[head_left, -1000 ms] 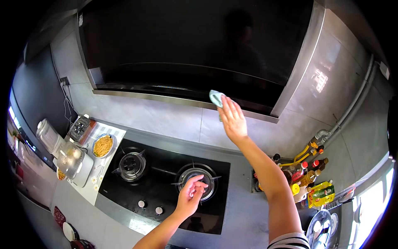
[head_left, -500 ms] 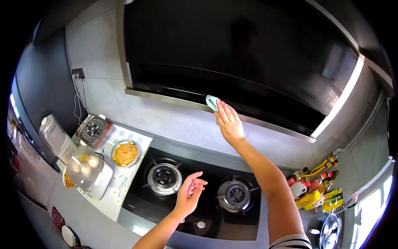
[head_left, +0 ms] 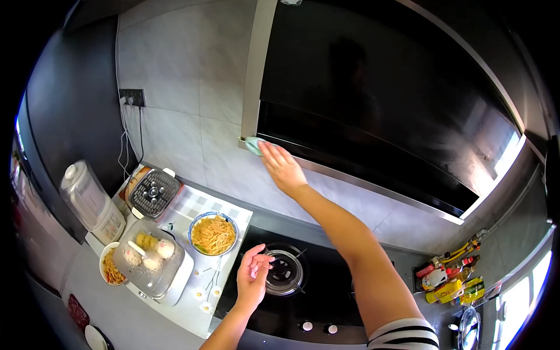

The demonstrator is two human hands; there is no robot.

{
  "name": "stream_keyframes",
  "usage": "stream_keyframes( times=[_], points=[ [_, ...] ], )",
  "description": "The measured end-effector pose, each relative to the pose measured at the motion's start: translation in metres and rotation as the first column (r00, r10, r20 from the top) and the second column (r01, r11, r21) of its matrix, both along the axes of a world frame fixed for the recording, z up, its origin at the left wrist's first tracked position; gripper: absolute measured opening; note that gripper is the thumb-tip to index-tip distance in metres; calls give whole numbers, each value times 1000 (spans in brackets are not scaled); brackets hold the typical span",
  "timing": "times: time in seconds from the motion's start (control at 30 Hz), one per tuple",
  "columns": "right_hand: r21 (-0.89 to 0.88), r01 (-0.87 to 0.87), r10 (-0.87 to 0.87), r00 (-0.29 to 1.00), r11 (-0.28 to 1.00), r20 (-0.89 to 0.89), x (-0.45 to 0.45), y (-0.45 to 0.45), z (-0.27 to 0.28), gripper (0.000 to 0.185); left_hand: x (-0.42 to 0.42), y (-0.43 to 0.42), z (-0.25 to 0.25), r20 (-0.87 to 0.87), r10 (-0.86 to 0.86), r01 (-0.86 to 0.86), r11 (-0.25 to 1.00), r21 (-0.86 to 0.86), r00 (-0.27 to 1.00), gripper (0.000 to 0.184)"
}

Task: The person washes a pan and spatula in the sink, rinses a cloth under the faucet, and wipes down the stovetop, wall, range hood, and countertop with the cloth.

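My right hand [head_left: 284, 168] presses a pale green cloth [head_left: 254, 145] against the lower left corner of the range hood's metal rim [head_left: 326, 170]. Its fingers lie stretched over the cloth, which is partly hidden under them. Lower down, my left hand [head_left: 252, 279] hovers above the black gas stove [head_left: 245, 309], beside the left burner [head_left: 284, 273]. Those fingers are loosely curled and slightly apart, with nothing visible in them. Above the rim, the hood's dark glossy panel [head_left: 373, 111] shows a faint reflection.
On the left counter are a bowl of shredded food [head_left: 213, 234], a clear-lidded steamer with food [head_left: 153, 262], a blender [head_left: 90, 198], a black grill pan [head_left: 154, 192] and a second bowl [head_left: 111, 263]. Several sauce bottles [head_left: 449, 280] crowd the right corner.
My right hand has slid the cloth leftward along the hood's lower rim to its left corner. The view has shifted left; my left hand stays raised over the stove, its fingers curled more.
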State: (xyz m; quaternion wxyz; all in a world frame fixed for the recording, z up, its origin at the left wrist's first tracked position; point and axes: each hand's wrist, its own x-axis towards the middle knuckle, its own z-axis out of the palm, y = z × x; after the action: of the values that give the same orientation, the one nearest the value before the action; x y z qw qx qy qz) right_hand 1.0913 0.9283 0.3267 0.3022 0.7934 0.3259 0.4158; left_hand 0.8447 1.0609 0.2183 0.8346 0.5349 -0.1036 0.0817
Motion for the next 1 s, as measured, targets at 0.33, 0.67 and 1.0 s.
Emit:
stream_keyframes(
  times=[0.33,0.67,1.0],
  points=[
    [151,93,-90,996,984,-28,-5,14,14,45,-17,1,13,16,29,-28,1000,-5,999,38],
    [340,394,-387,917,854,-93,-121,-216,8,51,-39,-100,29,23,-156,154,986,56,988,37],
    [465,602,-616,775,649,-142,-236,-479,0,65,-90,-290,50,34,-393,384,911,149,919,38]
  ],
)
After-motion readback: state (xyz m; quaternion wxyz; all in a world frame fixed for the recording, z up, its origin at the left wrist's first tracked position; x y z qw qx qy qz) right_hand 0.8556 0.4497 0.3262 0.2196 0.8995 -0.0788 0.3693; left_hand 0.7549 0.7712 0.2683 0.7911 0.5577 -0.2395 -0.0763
